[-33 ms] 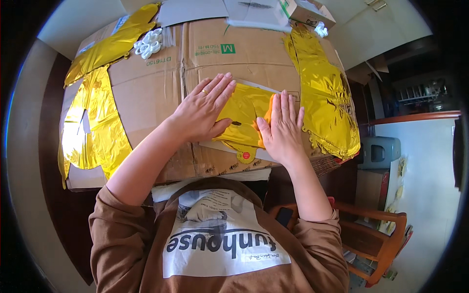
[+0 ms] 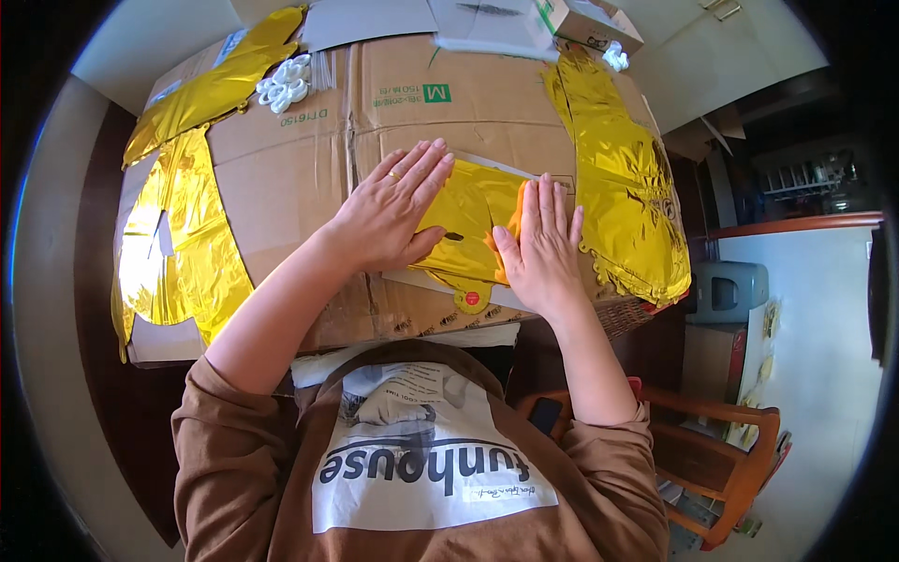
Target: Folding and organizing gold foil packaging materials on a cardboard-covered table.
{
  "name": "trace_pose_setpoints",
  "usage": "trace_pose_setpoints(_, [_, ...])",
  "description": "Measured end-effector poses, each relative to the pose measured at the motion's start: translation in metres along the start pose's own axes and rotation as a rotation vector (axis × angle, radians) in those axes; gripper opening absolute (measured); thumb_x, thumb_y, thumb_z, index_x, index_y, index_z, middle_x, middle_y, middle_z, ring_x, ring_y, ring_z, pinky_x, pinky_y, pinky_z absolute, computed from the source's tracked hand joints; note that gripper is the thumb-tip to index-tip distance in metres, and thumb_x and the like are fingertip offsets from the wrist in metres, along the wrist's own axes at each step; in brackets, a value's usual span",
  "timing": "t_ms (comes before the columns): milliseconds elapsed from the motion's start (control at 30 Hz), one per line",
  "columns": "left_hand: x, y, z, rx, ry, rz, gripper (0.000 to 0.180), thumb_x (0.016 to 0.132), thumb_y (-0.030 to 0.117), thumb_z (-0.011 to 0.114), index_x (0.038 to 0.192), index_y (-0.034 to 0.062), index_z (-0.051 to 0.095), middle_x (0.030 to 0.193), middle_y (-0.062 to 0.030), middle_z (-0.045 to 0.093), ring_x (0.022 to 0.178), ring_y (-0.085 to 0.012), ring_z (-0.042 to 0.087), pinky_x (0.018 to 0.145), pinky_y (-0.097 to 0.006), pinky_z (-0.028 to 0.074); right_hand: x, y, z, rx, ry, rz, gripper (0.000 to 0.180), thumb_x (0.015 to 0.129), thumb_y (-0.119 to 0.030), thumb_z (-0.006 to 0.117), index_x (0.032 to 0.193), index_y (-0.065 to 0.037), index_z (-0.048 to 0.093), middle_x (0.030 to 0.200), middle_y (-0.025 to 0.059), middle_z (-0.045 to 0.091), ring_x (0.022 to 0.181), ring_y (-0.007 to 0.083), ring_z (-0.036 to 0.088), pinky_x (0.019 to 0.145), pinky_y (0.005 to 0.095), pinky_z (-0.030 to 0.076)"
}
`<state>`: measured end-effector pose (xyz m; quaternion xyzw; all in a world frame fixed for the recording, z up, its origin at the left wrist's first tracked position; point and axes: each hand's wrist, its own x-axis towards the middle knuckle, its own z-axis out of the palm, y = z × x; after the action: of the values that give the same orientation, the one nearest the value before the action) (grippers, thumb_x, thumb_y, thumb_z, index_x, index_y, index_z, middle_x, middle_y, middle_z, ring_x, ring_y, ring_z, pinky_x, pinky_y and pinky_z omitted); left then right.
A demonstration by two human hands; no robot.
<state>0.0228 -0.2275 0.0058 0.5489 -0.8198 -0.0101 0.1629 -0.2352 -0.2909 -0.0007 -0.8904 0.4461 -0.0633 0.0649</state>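
At the far left of the cardboard surface (image 2: 281,178), two gold foils: one upper foil (image 2: 211,89) slanting toward the far edge, one lower foil (image 2: 183,225) reaching past the near left edge. Beside the upper one, one white looped bundle (image 2: 284,84), with several thin clear strips (image 2: 323,70) at its right, too fine to count. Along the far edge, two pale sheets (image 2: 370,23) side by side.

Next, one left hand (image 2: 389,206), palm down over the left end of the central foil (image 2: 473,206); fingers straight, close together and pointing away to the right, thumb stretched rightward, nothing gripped.

In the middle, under and between both hands, one central foil, flat on one grey-white sheet (image 2: 506,296). Long axis roughly left to right, dipping slightly toward the right; ends partly covered, full extent impossible to tell. One rounded tab (image 2: 472,298) with one red dot at the near edge, pointing toward the body.

At the right end, one orange piece (image 2: 500,267), partly beneath one right hand (image 2: 545,239); fingers straight, slightly parted, pointing away, unclenched.

Farther right, gold foil (image 2: 618,169), long axis far to near, layers impossible to count. Beyond, one small carton (image 2: 599,26) and one small white bundle (image 2: 615,56). Off the surface, one grey-blue stool (image 2: 729,290) and one wooden chair (image 2: 754,450).
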Motion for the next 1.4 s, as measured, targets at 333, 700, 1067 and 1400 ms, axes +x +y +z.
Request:
trace_pose_setpoints(333, [-0.032, 0.015, -0.009, 0.091, -0.014, -0.168, 0.086, 0.095, 0.051, 0.057, 0.157, -0.0026, 0.03, 0.162, -0.0234, 0.033, 0.15, -0.036, 0.033, 0.119, -0.05, 0.027, 0.015, 0.005, -0.007, 0.016, -0.035, -0.216, 0.08, 0.104, -0.051, 0.045, 0.16, 0.001, 0.021, 0.167, 0.0249, 0.019, 0.156, 0.0387, 0.016, 0.125, 0.059, 0.003])
trace_pose_setpoints(700, [-0.037, 0.013, -0.011, 0.125, -0.011, -0.231, 0.094, 0.092, 0.065, 0.055, 0.157, 0.0, 0.032, 0.163, -0.0209, 0.033, 0.145, -0.0368, 0.038, 0.113, -0.051, 0.031, 0.019, 0.004, -0.017, -0.025, -0.073, -0.249, 0.081, 0.104, -0.057, 0.043, 0.16, -0.001, 0.026, 0.167, 0.0209, 0.023, 0.156, 0.0349, 0.018, 0.124, 0.0604, 0.003])
trace_pose_setpoints(1067, [-0.041, 0.011, -0.012, 0.145, -0.111, -0.249, 0.097, 0.095, 0.068, 0.047, 0.158, -0.0033, 0.027, 0.165, -0.0218, 0.027, 0.155, -0.037, 0.022, 0.125, -0.056, 0.012, 0.021, 0.011, -0.009, -0.07, -0.03, -0.325, 0.081, 0.102, -0.055, 0.047, 0.16, -0.001, 0.027, 0.166, 0.0223, 0.024, 0.155, 0.0381, 0.019, 0.124, 0.0604, 0.005])
trace_pose_setpoints(1400, [-0.051, 0.007, -0.024, -0.109, 0.228, -0.29, 0.091, 0.097, 0.064, 0.048, 0.161, 0.0032, 0.023, 0.166, -0.0263, 0.018, 0.153, -0.0427, 0.022, 0.124, -0.053, 0.016, 0.114, -0.047, -0.077, 0.521, 0.088, -0.372, 0.038, 0.098, -0.028, 0.063, 0.127, -0.002, 0.063, 0.123, 0.019, 0.065, 0.116, 0.0339, 0.062, 0.104, 0.045, 0.043])
